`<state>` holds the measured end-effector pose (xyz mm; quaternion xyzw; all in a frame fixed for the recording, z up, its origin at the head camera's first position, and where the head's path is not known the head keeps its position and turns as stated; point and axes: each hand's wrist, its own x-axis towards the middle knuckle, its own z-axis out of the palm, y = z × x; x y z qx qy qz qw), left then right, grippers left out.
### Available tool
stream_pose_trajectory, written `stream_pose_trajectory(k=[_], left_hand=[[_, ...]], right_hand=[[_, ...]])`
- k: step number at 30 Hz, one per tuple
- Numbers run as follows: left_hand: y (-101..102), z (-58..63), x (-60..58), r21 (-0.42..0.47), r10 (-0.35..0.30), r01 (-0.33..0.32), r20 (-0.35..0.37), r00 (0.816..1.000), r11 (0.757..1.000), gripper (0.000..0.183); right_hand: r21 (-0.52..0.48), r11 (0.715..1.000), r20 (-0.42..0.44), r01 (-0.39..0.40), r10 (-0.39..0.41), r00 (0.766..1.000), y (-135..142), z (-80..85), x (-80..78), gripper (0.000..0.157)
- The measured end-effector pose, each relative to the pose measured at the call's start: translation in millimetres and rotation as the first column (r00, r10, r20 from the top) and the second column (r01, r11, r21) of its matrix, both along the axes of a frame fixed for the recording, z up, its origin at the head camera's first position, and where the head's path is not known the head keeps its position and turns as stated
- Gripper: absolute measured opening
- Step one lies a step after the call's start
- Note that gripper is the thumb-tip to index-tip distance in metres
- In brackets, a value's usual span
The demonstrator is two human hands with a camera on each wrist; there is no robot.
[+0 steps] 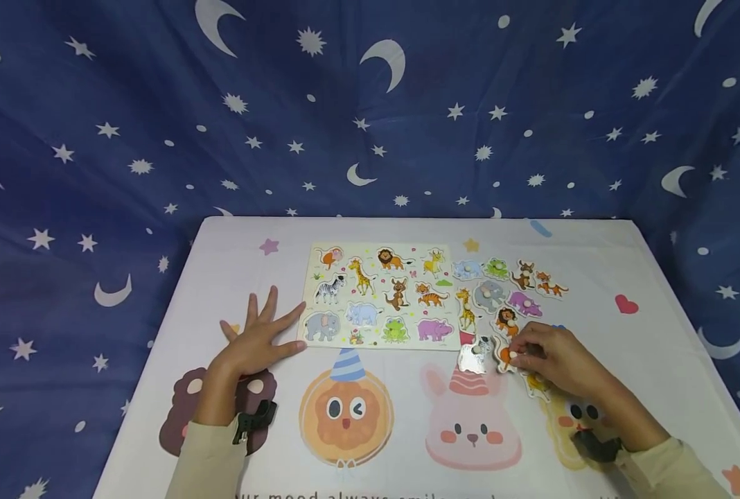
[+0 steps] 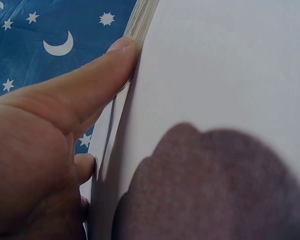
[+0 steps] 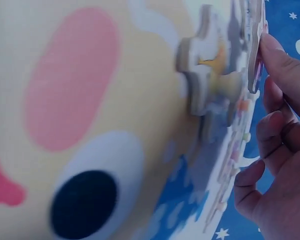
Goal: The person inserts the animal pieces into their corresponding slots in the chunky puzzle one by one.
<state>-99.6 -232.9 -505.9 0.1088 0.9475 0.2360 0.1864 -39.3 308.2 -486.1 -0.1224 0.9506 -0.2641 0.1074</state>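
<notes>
My left hand (image 1: 260, 339) spreads its fingers at the left edge of the animal puzzle board (image 1: 373, 277); its thumb (image 2: 105, 75) touches the board's side in the left wrist view. To the right of the board, my right hand (image 1: 553, 357) pinches an orange animal puzzle piece (image 1: 503, 355) between thumb and fingers. Part of that piece is hidden by the fingertips. A zebra piece (image 1: 474, 357) with a shiny surface lies just left of it, and a yellow animal piece (image 1: 536, 386) lies below the hand. The lion piece (image 1: 506, 321) is right above.
More knobbed pieces lie right of the board: giraffe (image 1: 466, 309), elephant (image 1: 488, 296), hippo (image 1: 524, 303), rhino (image 1: 468, 269), frog (image 1: 496, 268), kangaroo (image 1: 524, 275) and tiger (image 1: 551, 285). A white tablecloth (image 1: 245, 267) with cartoon faces covers the table; a blue starry cloth (image 1: 420, 152) hangs behind.
</notes>
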Motion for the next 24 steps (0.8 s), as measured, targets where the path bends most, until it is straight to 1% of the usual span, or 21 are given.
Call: stream_pose_trajectory(k=[3,6,9,13,16,19,21,24], left_hand=[[-2,0.1,2.3,0.001,0.015,-0.015,0.002,1.0,1.0,0.081],[-2,0.0,2.4,0.013,0.02,-0.02,-0.003,1.0,1.0,0.081],[0,-0.8,0.3,0.012,0.015,-0.015,-0.008,1.0,1.0,0.081],[1,-2.6,-2.0,0.006,0.007,-0.007,-0.016,1.0,1.0,0.081],[4,-2.7,-4.5,0.006,0.0,0.0,-0.019,1.0,1.0,0.08],[4,-3.1,-4.5,0.0,-0.002,0.002,-0.01,1.0,1.0,0.08],[3,-2.8,-3.1,-0.005,0.001,-0.001,-0.006,1.0,1.0,0.08],[0,-1.2,0.1,-0.002,0.003,-0.003,-0.006,1.0,1.0,0.079]], right_hand=[[-0.024,1.0,-0.04,-0.009,0.008,0.999,-5,3.2,-2.7,0.017],[-0.036,0.999,-0.085,-0.022,0.019,0.996,-12,7.5,-8.9,0.018],[-0.034,0.998,-0.123,-0.049,0.044,0.991,-21,12.6,-19.2,0.018],[-0.074,0.991,-0.158,-0.111,0.098,0.983,-41,15.8,-34.5,0.016],[-0.104,0.984,-0.192,-0.144,0.123,0.974,-59,18.6,-46.3,0.014],[-0.102,0.983,-0.2,-0.155,0.132,0.971,-79,21.7,-58.2,0.013],[-0.099,0.984,-0.19,-0.15,0.129,0.973,-94,24.6,-66.4,0.013],[-0.106,0.981,-0.178,-0.163,0.142,0.974,-115,27.8,-80.0,0.014]])
